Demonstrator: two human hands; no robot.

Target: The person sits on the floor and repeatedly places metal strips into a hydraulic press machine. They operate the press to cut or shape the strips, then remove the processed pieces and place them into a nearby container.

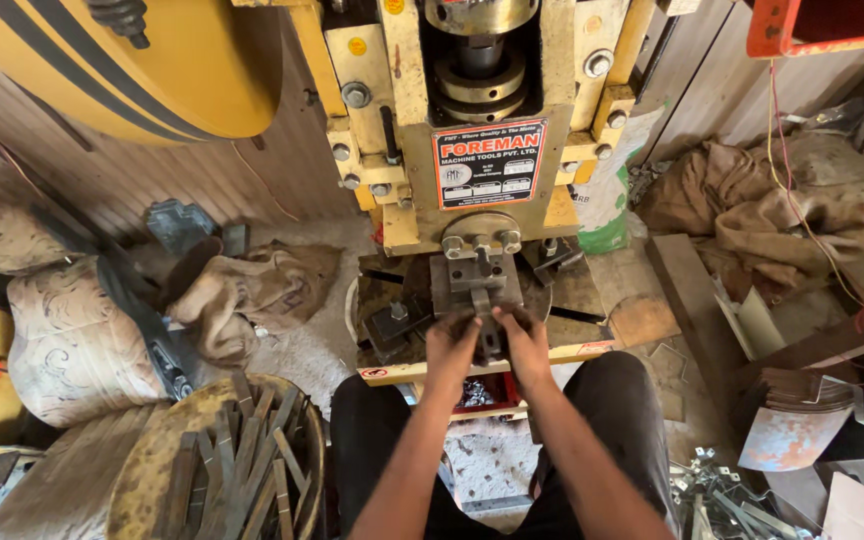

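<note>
Left: round basket [157,470] at your left knee, full of flat metal strips [252,450]. Centre: your left hand [450,345] and right hand [526,345] side by side, both pinching small metal piece [489,338] at press die [477,280], directly ahead. Right: bent metal brackets [727,490] piled on floor.

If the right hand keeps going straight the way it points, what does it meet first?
Probably the grey die block under the press ram; the right hand points up at it, seemingly almost touching, though depth is unclear.

Left hand [450,338] and right hand [526,335] together, seemingly pinching
</note>
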